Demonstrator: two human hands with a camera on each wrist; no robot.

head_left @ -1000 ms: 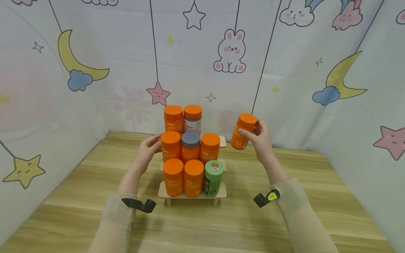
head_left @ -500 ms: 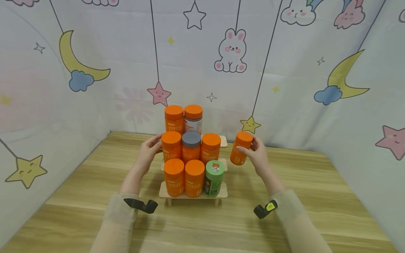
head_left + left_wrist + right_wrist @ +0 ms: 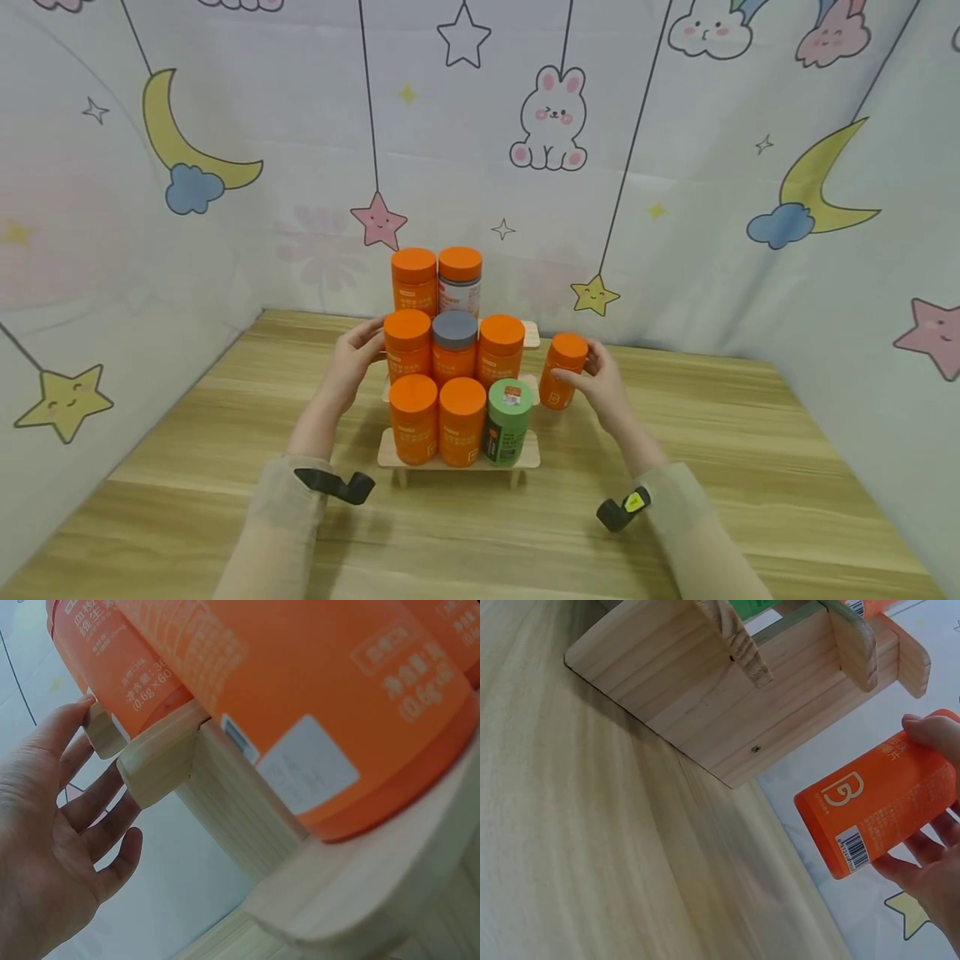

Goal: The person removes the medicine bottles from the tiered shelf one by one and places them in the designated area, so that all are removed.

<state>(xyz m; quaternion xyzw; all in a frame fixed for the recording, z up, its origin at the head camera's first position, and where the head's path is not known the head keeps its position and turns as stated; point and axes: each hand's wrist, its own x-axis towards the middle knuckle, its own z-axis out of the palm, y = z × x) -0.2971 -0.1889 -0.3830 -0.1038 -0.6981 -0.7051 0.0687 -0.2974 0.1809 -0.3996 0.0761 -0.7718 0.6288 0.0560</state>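
My right hand (image 3: 603, 390) grips an orange plastic jar (image 3: 557, 390), thumb in front and fingers behind, just right of the three-tier wooden stand (image 3: 468, 466). In the right wrist view this jar (image 3: 877, 796) shows a barcode near its base, beside the stand's side panel (image 3: 697, 690). My left hand (image 3: 352, 360) is at the stand's left side. In the left wrist view, its loosely bent fingers (image 3: 101, 799) touch the end of a shelf (image 3: 161, 754), below an orange jar (image 3: 124, 667).
The front tier bears two orange jars (image 3: 413, 425) and a green jar (image 3: 507, 425). On the middle tier, a grey-lidded jar (image 3: 454, 335) stands between two orange ones. Behind are an orange jar (image 3: 414, 283) and a white-labelled jar (image 3: 460, 292). A patterned curtain (image 3: 675, 275) backs the wooden table (image 3: 675, 517).
My right hand has lowered the orange jar and brought it left, closer to the stand. My left hand stays at the stand's left side.
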